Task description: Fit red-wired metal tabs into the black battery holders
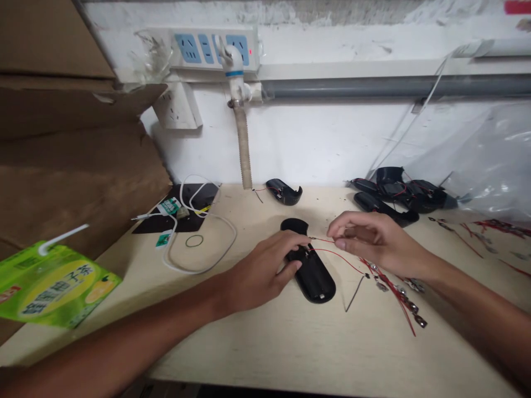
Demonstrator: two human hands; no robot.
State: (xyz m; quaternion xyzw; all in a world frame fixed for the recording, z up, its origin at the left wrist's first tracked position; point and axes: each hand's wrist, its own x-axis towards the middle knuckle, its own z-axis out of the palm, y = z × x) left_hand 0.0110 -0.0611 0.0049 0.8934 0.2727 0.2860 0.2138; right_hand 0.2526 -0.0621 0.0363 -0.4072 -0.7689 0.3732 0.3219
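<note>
A black plastic housing (313, 276), long and rounded with a cut-out at its far end, lies on the table in front of me. My left hand (269, 268) grips it from the left, fingers across its middle and thumb lower down. To the right, my right hand (369, 240) pinches a thin red wire (321, 239) between thumb and fingertips. That wire stretches toward my left fingertips, which hide its far end. A second red wire (342, 257) curves out of the housing to a small dark end piece, from which a short black wire (354, 293) runs down.
Loose red wires with metal contacts (400, 296) lie under my right forearm. Several black housings (398, 193) are piled at the back right; another housing (284, 192) sits by the hose (244, 143). A white cable (199, 271), drink carton (58, 284) and cardboard box (74, 149) occupy the left.
</note>
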